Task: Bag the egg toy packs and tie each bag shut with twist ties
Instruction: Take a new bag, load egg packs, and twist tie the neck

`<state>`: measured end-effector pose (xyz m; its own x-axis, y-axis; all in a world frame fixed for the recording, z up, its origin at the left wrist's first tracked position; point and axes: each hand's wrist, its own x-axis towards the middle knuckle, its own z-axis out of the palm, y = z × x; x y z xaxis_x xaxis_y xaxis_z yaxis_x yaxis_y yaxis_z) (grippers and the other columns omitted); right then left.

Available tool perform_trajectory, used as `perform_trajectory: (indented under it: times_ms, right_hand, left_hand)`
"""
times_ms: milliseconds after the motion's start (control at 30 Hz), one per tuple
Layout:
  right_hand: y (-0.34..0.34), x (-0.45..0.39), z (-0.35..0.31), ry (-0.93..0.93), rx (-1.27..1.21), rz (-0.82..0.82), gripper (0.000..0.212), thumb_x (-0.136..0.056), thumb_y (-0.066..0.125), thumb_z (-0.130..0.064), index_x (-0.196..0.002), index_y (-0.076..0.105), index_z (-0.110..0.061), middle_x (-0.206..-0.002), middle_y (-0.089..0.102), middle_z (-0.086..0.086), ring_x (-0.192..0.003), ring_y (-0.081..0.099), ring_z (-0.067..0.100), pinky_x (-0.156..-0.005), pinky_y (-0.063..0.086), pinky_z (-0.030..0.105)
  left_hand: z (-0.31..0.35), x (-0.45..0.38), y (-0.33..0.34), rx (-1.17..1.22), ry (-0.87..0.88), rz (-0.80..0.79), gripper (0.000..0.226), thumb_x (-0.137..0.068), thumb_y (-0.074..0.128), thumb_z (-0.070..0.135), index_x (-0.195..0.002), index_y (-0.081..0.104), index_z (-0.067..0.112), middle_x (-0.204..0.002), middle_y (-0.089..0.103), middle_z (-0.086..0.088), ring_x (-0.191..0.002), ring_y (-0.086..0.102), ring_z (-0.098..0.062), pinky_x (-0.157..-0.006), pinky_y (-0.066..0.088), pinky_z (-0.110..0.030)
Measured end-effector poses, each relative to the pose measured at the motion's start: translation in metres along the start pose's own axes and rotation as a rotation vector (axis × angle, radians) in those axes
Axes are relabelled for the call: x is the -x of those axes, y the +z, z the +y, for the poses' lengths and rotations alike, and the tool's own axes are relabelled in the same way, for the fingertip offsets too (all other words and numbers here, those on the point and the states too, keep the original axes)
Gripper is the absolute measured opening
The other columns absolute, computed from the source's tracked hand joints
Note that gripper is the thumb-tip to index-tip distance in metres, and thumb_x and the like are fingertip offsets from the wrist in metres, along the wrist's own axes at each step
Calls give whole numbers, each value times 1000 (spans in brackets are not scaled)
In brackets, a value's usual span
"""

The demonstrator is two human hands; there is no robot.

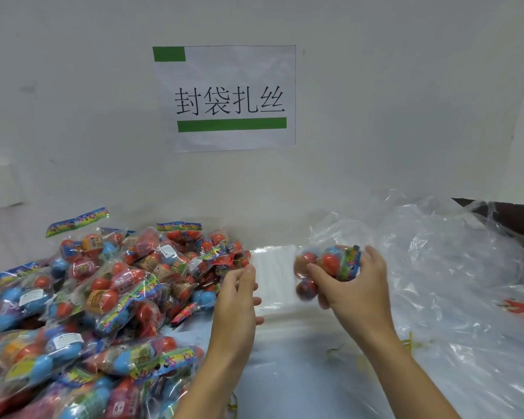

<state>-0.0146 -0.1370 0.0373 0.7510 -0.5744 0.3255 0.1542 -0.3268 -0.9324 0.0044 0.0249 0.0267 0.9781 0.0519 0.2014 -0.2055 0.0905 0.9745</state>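
— What is way over by the left hand?
— A big pile of egg toy packs (82,303), red and blue eggs in shiny wrap. It sits just left of the left hand (239,294).
— Is that hand holding anything?
— No. Its fingers are straight and loose, close to the stack of clear bags (274,276) lying between the two hands.
— And the right hand (354,294)?
— Its fingers curl round one egg pack (327,267), held up off the table.
— What is past it?
— A big crinkly plastic sheet (454,267), with some yellow twist ties (410,343) under the right wrist.
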Motion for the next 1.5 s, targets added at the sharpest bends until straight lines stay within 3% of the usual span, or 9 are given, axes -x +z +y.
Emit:
perform_trajectory:
  times_ms: [133,200,333,567,800,1033,1133,1300,1500]
  right_hand:
    - [-13,-8,9,113,217,108,38,-70,84,-46,-89,64,-20,-160,26,0,-102,55,24,-90,41,33]
    - [-15,-12,16,182,66,49,38,-69,86,-41,-83,66,-12,-121,67,11,-94,64,29,-85,53,42]
    - [-13,-13,19,134,-123,41,33,-72,85,-33,-70,69,-4,-59,67,5,-54,59,21,-58,50,35]
    - [-30,-10,-6,95,-710,-509,53,-65,87,-22,-112,74,-1,-78,66,12,-65,61,20,-50,44,23]
    - [-55,-7,-11,194,-1143,-1193,45,-99,60,-21,-135,56,6,-126,63,28,-111,66,36,-93,55,35]
    - [-51,-8,-5,145,-589,-957,74,-60,93,-38,-120,70,-1,-112,64,38,-93,64,41,-76,52,42]
    - [-45,-8,-6,136,-542,-810,55,-73,83,-25,-120,69,1,-106,70,28,-86,69,32,-66,55,30]
    - [-39,-12,-7,125,-678,-505,41,-71,74,-31,-103,76,-6,-84,68,8,-67,64,15,-53,42,21]
    - [-46,-9,-12,93,-857,-774,47,-76,76,-37,-116,76,-13,-116,71,13,-95,70,23,-74,56,23]
  left_hand:
    - [2,1,1,1,6,-5,26,-103,40,39,-106,59,22,-110,60,-1,-98,61,-20,-76,54,-38]
    - [3,1,0,-3,12,-4,26,-104,39,38,-107,59,22,-110,60,-1,-99,61,-21,-78,54,-40]
    - [2,0,0,-6,13,-3,24,-104,40,35,-106,60,22,-110,60,-1,-98,62,-23,-76,54,-39]
    - [4,-9,-14,42,16,102,18,-103,45,32,-105,61,23,-113,62,-4,-97,61,-22,-75,54,-38]
    - [17,-16,-47,605,-305,235,69,-87,55,66,-133,51,15,-128,58,-9,-107,64,-31,-90,55,-52]
    - [12,-18,-45,476,-303,-7,37,-93,60,25,-127,65,8,-123,68,-14,-107,65,-27,-93,52,-42]
    - [5,-20,-41,339,-249,183,13,-92,63,2,-103,70,1,-86,73,-13,-72,67,-22,-50,55,-28]
    - [-1,-25,-40,201,-28,435,8,-93,62,5,-87,62,11,-86,63,-10,-78,59,-24,-64,52,-34]
    - [1,-14,-28,-35,167,383,18,-94,60,10,-79,49,10,-68,51,-3,-50,50,1,-45,42,-12]
